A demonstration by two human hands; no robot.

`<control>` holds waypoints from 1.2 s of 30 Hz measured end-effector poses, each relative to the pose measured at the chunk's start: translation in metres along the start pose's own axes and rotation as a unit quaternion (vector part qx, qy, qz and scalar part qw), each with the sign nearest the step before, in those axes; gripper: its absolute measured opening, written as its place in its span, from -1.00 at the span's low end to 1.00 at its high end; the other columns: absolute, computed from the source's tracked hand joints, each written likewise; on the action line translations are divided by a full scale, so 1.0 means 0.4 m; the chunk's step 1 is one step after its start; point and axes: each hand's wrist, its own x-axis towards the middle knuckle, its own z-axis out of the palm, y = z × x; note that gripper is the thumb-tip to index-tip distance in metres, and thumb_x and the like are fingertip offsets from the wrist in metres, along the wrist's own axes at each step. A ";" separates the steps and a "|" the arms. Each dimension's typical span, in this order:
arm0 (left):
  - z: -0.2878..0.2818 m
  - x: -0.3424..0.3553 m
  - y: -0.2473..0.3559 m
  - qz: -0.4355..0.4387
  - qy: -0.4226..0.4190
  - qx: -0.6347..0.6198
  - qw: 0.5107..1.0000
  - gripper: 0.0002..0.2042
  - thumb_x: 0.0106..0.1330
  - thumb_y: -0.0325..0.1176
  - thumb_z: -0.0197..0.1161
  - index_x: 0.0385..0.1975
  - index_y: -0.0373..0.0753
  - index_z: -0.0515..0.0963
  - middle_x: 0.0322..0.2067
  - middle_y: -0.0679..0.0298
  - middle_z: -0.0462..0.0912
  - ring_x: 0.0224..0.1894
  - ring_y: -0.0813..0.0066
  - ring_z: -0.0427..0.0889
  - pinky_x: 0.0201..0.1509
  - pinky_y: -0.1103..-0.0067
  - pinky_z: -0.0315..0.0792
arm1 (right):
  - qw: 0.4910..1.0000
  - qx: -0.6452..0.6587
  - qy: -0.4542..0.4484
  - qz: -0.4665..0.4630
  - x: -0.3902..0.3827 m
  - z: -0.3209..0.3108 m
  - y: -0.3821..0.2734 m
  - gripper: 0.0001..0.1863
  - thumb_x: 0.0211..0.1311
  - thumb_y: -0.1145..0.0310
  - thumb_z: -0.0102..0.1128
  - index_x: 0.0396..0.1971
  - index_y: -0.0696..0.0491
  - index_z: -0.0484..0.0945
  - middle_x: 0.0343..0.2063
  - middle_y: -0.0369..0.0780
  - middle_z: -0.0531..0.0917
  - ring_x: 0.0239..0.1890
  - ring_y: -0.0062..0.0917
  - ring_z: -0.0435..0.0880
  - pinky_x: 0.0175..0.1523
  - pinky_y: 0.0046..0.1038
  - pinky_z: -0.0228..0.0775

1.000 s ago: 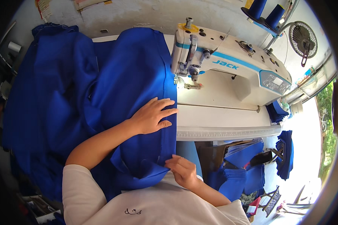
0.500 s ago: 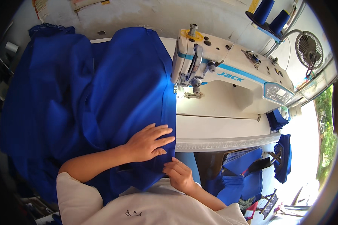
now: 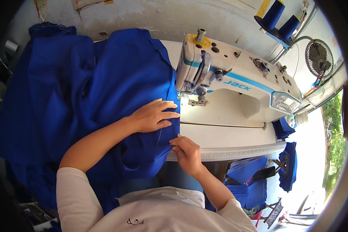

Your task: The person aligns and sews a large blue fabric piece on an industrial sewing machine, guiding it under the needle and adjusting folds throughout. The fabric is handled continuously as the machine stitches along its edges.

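A large piece of royal blue fabric (image 3: 54, 89) covers the left of the sewing table, its straight right edge running under the needle end of the white sewing machine (image 3: 236, 73). My left hand (image 3: 152, 116) lies flat on the fabric just below the presser foot area, fingers spread. Lower down, my right hand (image 3: 187, 152) pinches the fabric's edge between thumb and fingers. A stitched line shows on the cloth between the two hands.
A ruler strip (image 3: 243, 150) runs along the table's front. Thread cones (image 3: 272, 17) stand above the machine beside a small fan (image 3: 319, 58). Stacked blue fabric pieces (image 3: 243, 174) lie below the table at right, with a folded bundle (image 3: 288, 166) beside them.
My left hand slid down, then moved back up toward the needle. My right hand has risen with the fabric's lower edge, and more of my lap shows below the cloth.
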 end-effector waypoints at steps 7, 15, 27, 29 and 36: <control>-0.008 0.070 -0.112 0.045 0.091 -0.018 0.995 -0.76 0.26 -0.21 0.23 -0.14 -0.14 0.61 -0.05 0.25 0.60 0.04 0.23 0.55 0.20 0.35 0.39 | 0.998 -0.001 0.022 0.057 0.097 0.013 0.053 -0.82 0.03 0.68 0.26 -0.33 0.17 0.57 -0.43 -0.09 0.61 -0.43 -0.20 0.61 -0.30 -0.36 0.46; 0.026 0.043 0.088 -0.128 0.105 -0.069 0.984 -0.81 0.27 -0.36 0.25 -0.21 -0.31 0.62 -0.11 0.10 0.65 0.00 0.13 0.59 0.14 0.33 0.42 | 0.991 -0.067 -0.030 -0.112 0.010 -0.002 0.016 -0.76 -0.09 0.73 0.15 -0.37 0.16 0.59 -0.27 -0.15 0.69 -0.15 -0.22 0.69 0.07 -0.23 0.54; 0.018 -0.025 0.019 0.045 0.081 0.012 0.996 -0.62 0.36 -0.25 0.16 0.15 -0.17 0.49 0.14 0.18 0.54 0.20 0.18 0.48 0.31 0.34 0.34 | 0.987 -0.142 0.018 -0.077 -0.071 -0.017 0.017 -0.69 -0.17 0.72 0.10 -0.41 0.04 0.65 -0.28 -0.28 0.75 -0.03 -0.46 0.71 0.34 -0.14 0.22; 0.003 -0.019 -0.018 0.079 0.062 0.015 0.995 -0.63 0.35 -0.24 0.16 0.13 -0.16 0.51 0.14 0.19 0.54 0.20 0.20 0.48 0.31 0.35 0.34 | 0.986 -0.142 0.017 -0.086 -0.062 0.001 0.020 -0.69 -0.17 0.72 0.11 -0.41 0.03 0.65 -0.28 -0.29 0.75 -0.03 -0.46 0.71 0.32 -0.16 0.26; -0.120 -0.107 -0.086 -0.125 0.086 0.045 0.987 -0.85 0.24 -0.36 0.26 -0.24 -0.22 0.64 -0.24 0.25 0.71 -0.18 0.28 0.64 -0.06 0.45 0.50 | 0.980 -0.153 0.036 -0.125 -0.057 0.021 0.020 -0.79 -0.07 0.65 0.20 -0.43 0.02 0.66 -0.28 -0.30 0.75 -0.03 -0.49 0.71 0.16 -0.28 0.46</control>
